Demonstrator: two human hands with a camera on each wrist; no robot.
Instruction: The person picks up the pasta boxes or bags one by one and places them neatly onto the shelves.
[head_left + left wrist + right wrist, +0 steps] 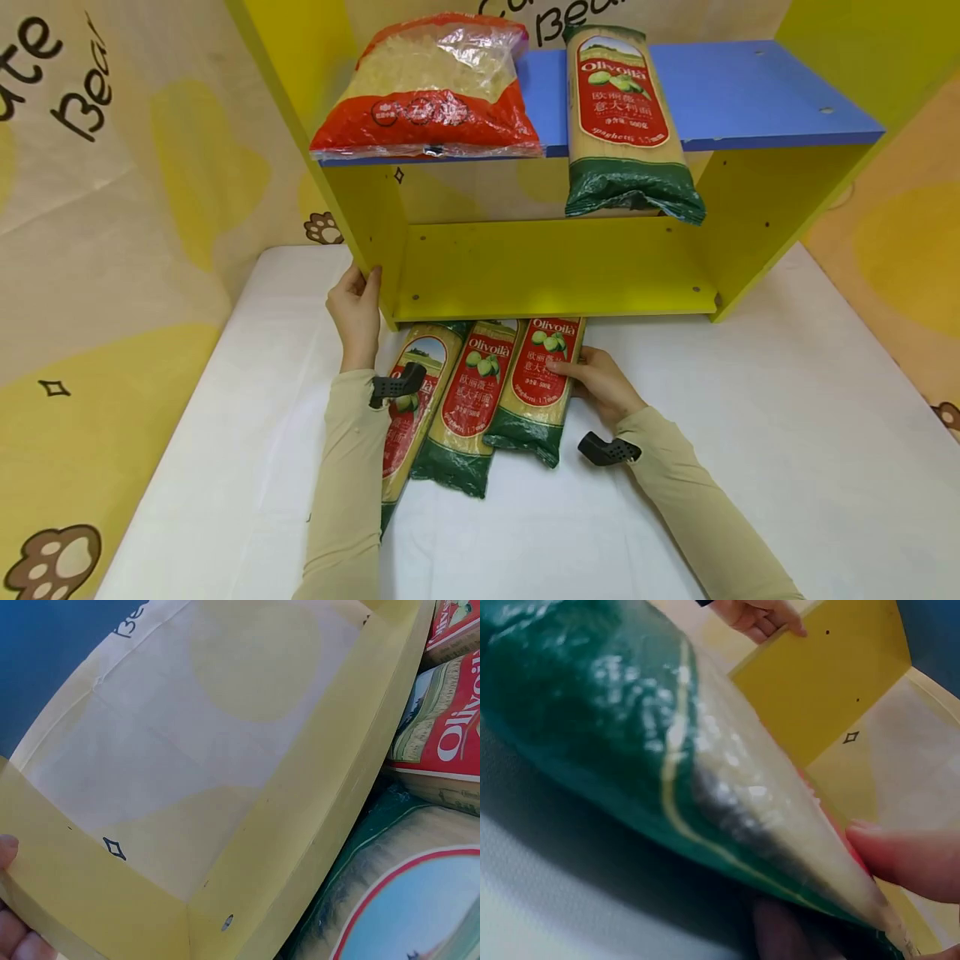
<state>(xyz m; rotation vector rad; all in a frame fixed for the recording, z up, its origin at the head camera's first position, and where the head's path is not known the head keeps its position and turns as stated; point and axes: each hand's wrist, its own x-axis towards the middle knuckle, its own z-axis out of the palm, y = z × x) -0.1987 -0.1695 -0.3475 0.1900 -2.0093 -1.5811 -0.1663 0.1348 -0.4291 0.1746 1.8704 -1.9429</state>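
Observation:
My left hand (pixel 356 315) grips the front edge of the yellow side panel (pixel 90 907) of a shelf unit, with its thumb on the inner face. My right hand (pixel 606 383) holds the rightmost spaghetti pack (pixel 534 396) by its right edge, thumb on top and fingers beneath. That pack's green end (pixel 592 712) fills much of the right wrist view. To its left lie a middle spaghetti pack (pixel 467 408) and a left spaghetti pack (pixel 393 450), the latter partly hidden by my left forearm. The packs' far ends meet the shelf's bottom front edge.
On the blue shelf board (pixel 750 92) rest a red-and-clear bag of pale pasta (pixel 435 83) and another spaghetti pack (pixel 626 117), whose green end overhangs the front. Below is the yellow bottom board (pixel 555 267). The unit stands on a white-covered table (pixel 787 417) before a patterned cloth (pixel 150 208).

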